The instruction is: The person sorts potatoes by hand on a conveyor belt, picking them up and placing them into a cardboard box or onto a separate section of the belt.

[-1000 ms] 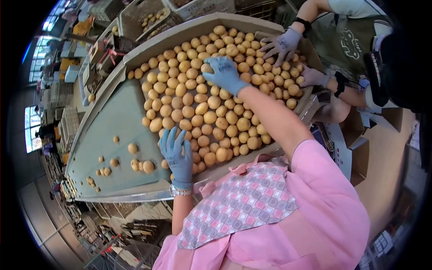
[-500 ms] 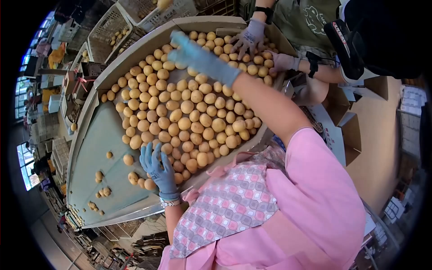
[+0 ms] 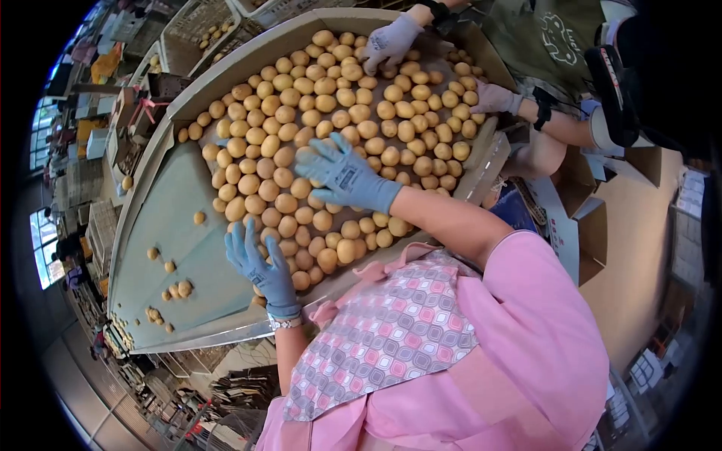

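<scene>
Many round yellow-brown fruits or potatoes (image 3: 285, 203) lie close together on a sorting table. My left hand (image 3: 263, 272), in a blue-grey glove, rests at their near left edge with fingers spread, holding nothing visible. My right hand (image 3: 346, 177), gloved the same way, is palm down over the middle of the pile, fingers spread; what lies under the palm is hidden. A co-worker's gloved hand (image 3: 391, 43) touches the pile at the far side, and that person's other gloved hand (image 3: 494, 99) is at its right edge.
A greenish belt (image 3: 177, 240) slopes away at the left with scattered produce on it. A raised rim (image 3: 248, 45) borders the table. Plastic crates (image 3: 197, 30) stand beyond it. Open cardboard boxes (image 3: 592, 240) are at the right, near the co-worker.
My right hand has come back from the far side to the middle of the pile. The co-worker's upper hand has shifted left. Loose pieces on the belt have moved.
</scene>
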The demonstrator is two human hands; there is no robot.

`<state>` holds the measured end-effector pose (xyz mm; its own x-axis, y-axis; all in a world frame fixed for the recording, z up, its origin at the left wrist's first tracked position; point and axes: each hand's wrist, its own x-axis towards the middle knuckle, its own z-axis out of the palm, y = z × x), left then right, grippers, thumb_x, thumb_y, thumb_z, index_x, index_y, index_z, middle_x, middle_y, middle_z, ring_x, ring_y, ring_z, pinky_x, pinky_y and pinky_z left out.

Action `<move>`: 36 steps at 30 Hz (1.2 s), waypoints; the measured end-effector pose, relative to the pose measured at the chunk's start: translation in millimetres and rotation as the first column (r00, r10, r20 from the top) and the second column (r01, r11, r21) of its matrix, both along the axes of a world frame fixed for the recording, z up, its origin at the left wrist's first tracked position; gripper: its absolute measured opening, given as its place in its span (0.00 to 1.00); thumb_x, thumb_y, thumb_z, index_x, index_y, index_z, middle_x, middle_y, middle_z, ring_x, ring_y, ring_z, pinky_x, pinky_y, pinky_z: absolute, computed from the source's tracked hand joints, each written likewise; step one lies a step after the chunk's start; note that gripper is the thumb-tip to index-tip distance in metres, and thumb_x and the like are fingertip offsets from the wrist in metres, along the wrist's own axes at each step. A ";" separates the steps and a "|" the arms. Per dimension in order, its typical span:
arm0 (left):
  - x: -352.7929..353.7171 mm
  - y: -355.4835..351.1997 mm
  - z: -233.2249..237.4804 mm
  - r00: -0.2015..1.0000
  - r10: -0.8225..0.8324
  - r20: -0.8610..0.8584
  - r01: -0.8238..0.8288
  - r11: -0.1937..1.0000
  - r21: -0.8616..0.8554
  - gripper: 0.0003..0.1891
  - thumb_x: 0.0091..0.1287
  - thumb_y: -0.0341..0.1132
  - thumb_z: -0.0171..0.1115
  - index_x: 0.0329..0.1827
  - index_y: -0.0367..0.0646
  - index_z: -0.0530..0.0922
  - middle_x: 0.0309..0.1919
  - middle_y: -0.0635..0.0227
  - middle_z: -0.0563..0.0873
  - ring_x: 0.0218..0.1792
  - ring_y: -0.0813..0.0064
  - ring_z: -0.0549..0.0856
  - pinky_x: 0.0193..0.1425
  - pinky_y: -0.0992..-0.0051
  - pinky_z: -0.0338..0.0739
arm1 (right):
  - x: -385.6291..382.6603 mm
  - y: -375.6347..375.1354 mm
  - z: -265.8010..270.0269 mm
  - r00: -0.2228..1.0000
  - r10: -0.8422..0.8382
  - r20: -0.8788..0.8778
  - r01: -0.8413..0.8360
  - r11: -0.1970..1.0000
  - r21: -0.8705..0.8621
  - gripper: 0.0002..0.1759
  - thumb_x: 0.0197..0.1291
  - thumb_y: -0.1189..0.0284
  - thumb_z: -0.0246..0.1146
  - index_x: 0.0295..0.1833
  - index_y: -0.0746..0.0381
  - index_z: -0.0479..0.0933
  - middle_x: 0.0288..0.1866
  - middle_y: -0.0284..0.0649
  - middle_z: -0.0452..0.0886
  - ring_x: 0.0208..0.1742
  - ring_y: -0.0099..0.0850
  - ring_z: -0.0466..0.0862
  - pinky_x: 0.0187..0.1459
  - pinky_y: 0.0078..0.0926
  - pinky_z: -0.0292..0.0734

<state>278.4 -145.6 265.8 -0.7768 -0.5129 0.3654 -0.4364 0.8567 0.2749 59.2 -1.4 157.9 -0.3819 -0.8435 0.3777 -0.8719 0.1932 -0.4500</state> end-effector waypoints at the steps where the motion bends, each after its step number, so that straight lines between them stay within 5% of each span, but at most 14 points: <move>1: -0.1 -0.5 0.2 1.000 0.005 -0.005 -0.005 1.000 -0.012 0.24 0.77 0.35 0.66 0.75 0.45 0.81 0.78 0.55 0.77 0.80 0.43 0.69 0.83 0.44 0.63 | 2.5 -1.2 4.9 0.995 -0.092 0.043 0.091 0.996 0.017 0.39 0.73 0.50 0.64 0.84 0.55 0.69 0.87 0.44 0.66 0.88 0.47 0.62 0.87 0.56 0.51; 2: 1.6 -0.9 0.9 1.000 0.012 -0.005 -0.012 1.000 -0.023 0.24 0.77 0.35 0.66 0.75 0.46 0.81 0.78 0.55 0.77 0.80 0.43 0.69 0.83 0.44 0.63 | 10.6 -0.8 8.8 0.979 -0.182 0.088 0.179 0.983 0.041 0.41 0.73 0.50 0.64 0.85 0.56 0.67 0.88 0.45 0.65 0.88 0.47 0.62 0.87 0.56 0.50; 8: 3.1 -3.7 1.3 0.996 0.081 0.034 -0.078 0.993 -0.085 0.30 0.76 0.38 0.66 0.81 0.42 0.74 0.78 0.50 0.75 0.80 0.43 0.69 0.83 0.45 0.62 | 58.9 53.3 16.3 0.910 0.400 0.107 -0.391 0.915 -0.099 0.33 0.78 0.53 0.61 0.82 0.56 0.70 0.89 0.45 0.64 0.87 0.46 0.63 0.86 0.57 0.54; 12: 11.6 -6.9 -8.6 0.983 0.122 0.140 -0.109 0.989 -0.096 0.34 0.75 0.43 0.67 0.83 0.42 0.71 0.81 0.49 0.71 0.81 0.40 0.66 0.83 0.41 0.58 | 49.9 68.9 24.9 0.899 0.420 0.123 -0.409 0.906 -0.108 0.22 0.72 0.62 0.64 0.68 0.56 0.80 0.72 0.42 0.79 0.77 0.43 0.75 0.81 0.51 0.65; 13: 14.5 -8.2 -11.5 0.973 0.127 0.195 -0.111 0.990 -0.089 0.35 0.75 0.45 0.67 0.83 0.42 0.71 0.82 0.48 0.70 0.81 0.39 0.66 0.84 0.39 0.57 | 43.9 67.6 40.8 0.932 0.355 0.070 -0.348 0.933 -0.097 0.15 0.68 0.65 0.65 0.58 0.56 0.83 0.64 0.40 0.82 0.71 0.42 0.79 0.75 0.48 0.70; 18: 16.9 -0.6 -17.4 0.893 0.010 0.450 0.049 0.992 -0.120 0.38 0.73 0.50 0.69 0.85 0.49 0.70 0.85 0.48 0.66 0.84 0.40 0.63 0.85 0.32 0.47 | 32.4 78.1 41.5 0.949 0.313 0.024 -0.309 0.945 -0.110 0.08 0.68 0.67 0.65 0.48 0.56 0.84 0.64 0.41 0.82 0.69 0.41 0.79 0.72 0.44 0.72; 20: 17.5 -3.3 -13.4 0.928 -0.036 0.371 0.040 0.999 -0.002 0.35 0.73 0.47 0.69 0.83 0.52 0.74 0.84 0.50 0.68 0.85 0.42 0.62 0.86 0.32 0.44 | 39.5 80.5 40.1 0.943 0.332 0.035 -0.327 0.939 -0.105 0.07 0.68 0.67 0.65 0.47 0.55 0.85 0.62 0.41 0.82 0.68 0.41 0.80 0.71 0.44 0.73; 22: 15.9 -6.5 -6.1 0.956 -0.073 0.285 0.034 0.990 0.138 0.31 0.75 0.43 0.68 0.81 0.52 0.77 0.84 0.51 0.68 0.86 0.43 0.61 0.87 0.33 0.43 | 45.3 81.2 39.2 0.930 0.353 0.100 -0.342 0.933 -0.112 0.08 0.66 0.68 0.65 0.48 0.55 0.84 0.58 0.39 0.83 0.63 0.39 0.82 0.69 0.43 0.75; 28: 3.7 -4.3 7.3 0.994 -0.057 0.093 0.055 0.998 0.025 0.21 0.76 0.33 0.66 0.71 0.49 0.84 0.76 0.57 0.79 0.82 0.45 0.68 0.87 0.46 0.58 | 34.5 91.2 37.8 0.954 0.287 0.090 -0.279 0.956 -0.095 0.14 0.65 0.68 0.67 0.55 0.57 0.85 0.55 0.38 0.86 0.65 0.38 0.83 0.69 0.43 0.75; 32: 11.4 -9.0 8.1 0.999 -0.024 0.032 0.022 0.999 0.047 0.22 0.75 0.32 0.65 0.72 0.48 0.83 0.77 0.56 0.78 0.82 0.44 0.68 0.86 0.46 0.59 | 28.3 96.4 38.2 0.956 0.229 0.184 -0.219 0.973 -0.074 0.18 0.69 0.68 0.66 0.62 0.59 0.84 0.61 0.40 0.86 0.68 0.42 0.83 0.74 0.47 0.73; 36: 12.9 -14.4 6.0 0.997 0.066 -0.031 -0.066 0.998 -0.001 0.26 0.74 0.32 0.65 0.77 0.47 0.80 0.78 0.53 0.76 0.82 0.43 0.67 0.86 0.46 0.59 | 41.2 90.3 35.6 0.921 0.383 0.078 -0.385 0.923 0.019 0.31 0.69 0.58 0.68 0.76 0.53 0.78 0.79 0.41 0.75 0.82 0.44 0.72 0.81 0.53 0.66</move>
